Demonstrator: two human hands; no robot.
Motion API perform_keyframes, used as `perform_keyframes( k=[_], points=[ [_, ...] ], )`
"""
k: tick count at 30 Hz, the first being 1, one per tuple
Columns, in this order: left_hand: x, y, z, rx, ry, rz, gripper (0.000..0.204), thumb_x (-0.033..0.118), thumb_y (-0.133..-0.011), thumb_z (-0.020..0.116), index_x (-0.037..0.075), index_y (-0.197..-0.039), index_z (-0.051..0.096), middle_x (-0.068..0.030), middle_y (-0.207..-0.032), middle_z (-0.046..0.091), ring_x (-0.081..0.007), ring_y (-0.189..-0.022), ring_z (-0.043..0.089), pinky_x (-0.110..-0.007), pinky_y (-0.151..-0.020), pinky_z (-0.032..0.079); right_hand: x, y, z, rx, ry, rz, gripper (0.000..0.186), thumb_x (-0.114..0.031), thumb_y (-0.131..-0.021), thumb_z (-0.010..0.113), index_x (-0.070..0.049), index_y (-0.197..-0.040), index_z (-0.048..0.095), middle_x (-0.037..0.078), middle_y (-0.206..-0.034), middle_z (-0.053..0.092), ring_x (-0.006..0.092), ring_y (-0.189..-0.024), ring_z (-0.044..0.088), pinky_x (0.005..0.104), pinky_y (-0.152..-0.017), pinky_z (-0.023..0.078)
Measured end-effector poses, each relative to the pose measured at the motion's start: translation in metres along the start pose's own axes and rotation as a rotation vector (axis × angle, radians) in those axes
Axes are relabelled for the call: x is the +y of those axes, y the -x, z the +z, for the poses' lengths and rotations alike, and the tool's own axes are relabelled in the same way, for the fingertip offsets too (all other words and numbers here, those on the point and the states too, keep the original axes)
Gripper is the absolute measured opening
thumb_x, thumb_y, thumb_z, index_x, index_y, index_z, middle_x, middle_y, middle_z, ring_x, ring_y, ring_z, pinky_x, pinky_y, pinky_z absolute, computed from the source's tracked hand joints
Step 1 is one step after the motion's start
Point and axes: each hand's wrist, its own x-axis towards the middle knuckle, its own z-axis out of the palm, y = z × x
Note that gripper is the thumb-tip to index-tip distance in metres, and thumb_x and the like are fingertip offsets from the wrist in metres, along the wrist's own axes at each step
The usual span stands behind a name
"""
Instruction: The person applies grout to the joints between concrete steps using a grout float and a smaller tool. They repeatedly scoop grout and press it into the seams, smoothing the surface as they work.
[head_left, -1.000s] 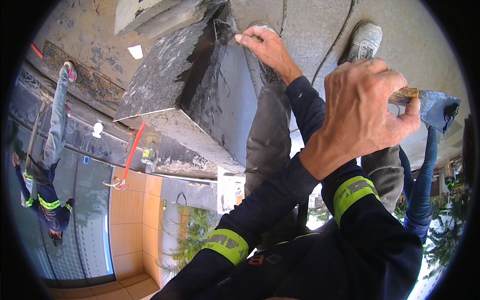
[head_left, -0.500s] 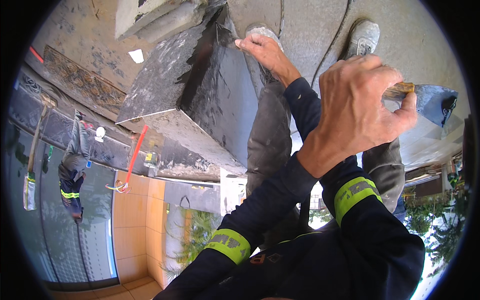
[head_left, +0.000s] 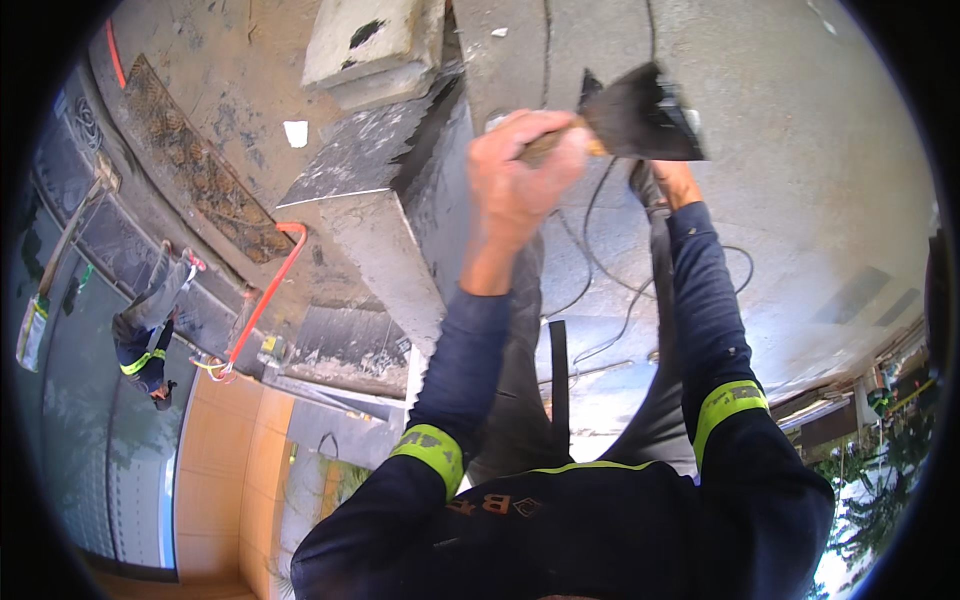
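My left hand [head_left: 520, 185] is closed around the wooden handle of a wide putty knife [head_left: 640, 120], its blade darkly smeared and pointing right. My right hand [head_left: 675, 185] lies behind that blade, so its fingers are hidden. A dark pointed tip of a second, smaller scraper [head_left: 590, 88] shows past the blade, in line with my right hand. To the left stands a grey stone-faced block [head_left: 345, 150] with a ragged black smear along its upper edge and side. Both hands are off the block.
A pale concrete block [head_left: 370, 45] rests beyond the stone-faced one. Black cables [head_left: 610, 290] cross the concrete floor by my legs. At left lie a rusty patterned plate [head_left: 195, 160] and a bent orange tube [head_left: 270, 285]. Another person [head_left: 145, 340] is farther left, near a long-handled tool [head_left: 60, 250].
My crossed arms have come apart. The left hand swung left with the putty knife; the right hand drew away from the block's smeared edge to the right. My view has shifted.
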Motion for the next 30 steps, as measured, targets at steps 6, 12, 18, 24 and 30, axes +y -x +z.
perform_keyframes(
  k=[6,12,18,24,30],
  points=[
    [0.013,0.014,-0.031,-0.199,-0.055,-0.094,0.022,0.014,-0.093,0.078,-0.004,-0.105,0.079,-0.0048,-0.091,0.074,-0.0101,-0.084,0.065,-0.027,-0.077,0.051,-0.193,0.035,-0.095,-0.378,0.495,-0.263,0.03,-0.033,-0.098,0.078,-0.007,-0.114,0.075,0.001,-0.101,0.07,0.0162,-0.102,0.064,0.0319,-0.088,0.051],
    [0.018,0.014,-0.024,-0.314,0.021,-0.052,0.026,0.017,-0.086,0.084,-0.004,-0.101,0.08,-0.0138,-0.092,0.079,-0.0221,-0.084,0.075,-0.032,-0.078,0.057,-0.27,0.046,-0.072,-0.725,0.795,-0.562,0.032,-0.034,-0.092,0.08,-0.005,-0.106,0.075,0.007,-0.104,0.073,0.0249,-0.099,0.07,0.04,-0.086,0.055],
    [0.025,0.009,-0.029,-0.255,-0.04,0.1,0.026,0.016,-0.084,0.08,-0.003,-0.101,0.078,-0.0089,-0.087,0.071,-0.0163,-0.078,0.068,-0.029,-0.073,0.052,-0.24,0.011,-0.107,-0.559,1.157,-0.662,0.033,-0.039,-0.089,0.079,-0.009,-0.102,0.077,0.008,-0.103,0.075,0.0254,-0.098,0.072,0.039,-0.091,0.058],
    [0.03,-0.006,0.042,-0.041,-0.053,0.118,0.024,0.016,-0.089,0.084,-0.002,-0.104,0.081,-0.0125,-0.093,0.078,-0.0187,-0.081,0.076,-0.031,-0.075,0.059,-0.076,-0.036,-0.045,-0.068,0.363,-0.082,0.04,-0.037,-0.1,0.077,-0.003,-0.12,0.073,0.006,-0.111,0.076,0.0173,-0.105,0.07,0.031,-0.094,0.056],
    [0.006,0.001,0.113,0.03,-0.026,0.05,0.028,0.024,-0.08,0.087,0.001,-0.095,0.082,-0.0159,-0.088,0.077,-0.0297,-0.078,0.076,-0.041,-0.077,0.059,0.048,-0.029,0.109,-0.047,-0.044,0.004,0.04,-0.037,-0.103,0.077,-0.005,-0.128,0.072,0.001,-0.107,0.071,0.0105,-0.103,0.061,0.0267,-0.091,0.047]
  ],
)
